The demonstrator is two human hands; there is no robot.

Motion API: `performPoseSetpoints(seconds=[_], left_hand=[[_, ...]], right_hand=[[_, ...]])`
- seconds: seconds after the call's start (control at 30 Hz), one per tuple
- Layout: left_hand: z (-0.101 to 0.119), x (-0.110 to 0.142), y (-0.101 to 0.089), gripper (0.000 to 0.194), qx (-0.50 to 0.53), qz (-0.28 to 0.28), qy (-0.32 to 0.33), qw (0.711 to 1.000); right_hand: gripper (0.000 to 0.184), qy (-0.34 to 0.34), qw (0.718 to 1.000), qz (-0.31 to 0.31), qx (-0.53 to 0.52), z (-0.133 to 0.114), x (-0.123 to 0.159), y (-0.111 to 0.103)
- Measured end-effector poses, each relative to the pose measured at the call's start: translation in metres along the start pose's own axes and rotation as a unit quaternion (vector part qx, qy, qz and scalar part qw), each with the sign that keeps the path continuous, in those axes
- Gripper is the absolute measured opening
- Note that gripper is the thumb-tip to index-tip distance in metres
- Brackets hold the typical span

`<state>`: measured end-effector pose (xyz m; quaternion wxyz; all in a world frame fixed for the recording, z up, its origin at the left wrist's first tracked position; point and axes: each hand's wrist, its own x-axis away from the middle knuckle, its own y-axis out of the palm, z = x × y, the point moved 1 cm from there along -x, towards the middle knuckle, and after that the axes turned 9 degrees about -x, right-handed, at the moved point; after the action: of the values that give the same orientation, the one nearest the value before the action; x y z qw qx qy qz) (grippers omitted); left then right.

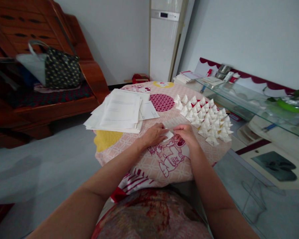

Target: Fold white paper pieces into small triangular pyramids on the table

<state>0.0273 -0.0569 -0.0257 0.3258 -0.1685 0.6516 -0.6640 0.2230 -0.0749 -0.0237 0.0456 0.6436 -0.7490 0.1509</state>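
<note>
A small piece of folded white paper lies low over the cloth-covered table, between my two hands. My left hand grips its left side, fingers pressed together over the edge. On the opposite side my right hand has its fingers curled in at the paper's right edge; the exact fingertip contact is partly hidden. Just beyond the hands rests a sheet of printed paper. To the right stand many small pointed folded-paper pieces in close rows. A stack of white paper sheets sits left of the hands.
The round table wears a pink patterned tablecloth. A glass-topped stand with items on it runs along the right wall. At left is a wooden bench with a dotted bag. A tall white appliance stands behind.
</note>
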Motion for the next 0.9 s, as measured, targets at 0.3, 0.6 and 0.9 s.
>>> performPoseSetpoints(seconds=[0.3, 0.6, 0.9], left_hand=[[0.0035, -0.0001, -0.0002, 0.03, -0.017, 0.001, 0.003, 1.0], [0.004, -0.0001, -0.0027, 0.029, -0.006, -0.004, 0.008, 1.0], [0.003, -0.0002, -0.0026, 0.028, -0.005, 0.002, 0.02, 1.0]], right_hand=[[0.023, -0.021, 0.992, -0.042, 0.117, 0.0005, 0.0025, -0.0013], [0.02, -0.037, 0.983, -0.032, 0.179, 0.0064, -0.004, 0.0], [0.011, -0.043, 0.98, -0.037, 0.189, -0.0015, 0.0042, 0.0017]])
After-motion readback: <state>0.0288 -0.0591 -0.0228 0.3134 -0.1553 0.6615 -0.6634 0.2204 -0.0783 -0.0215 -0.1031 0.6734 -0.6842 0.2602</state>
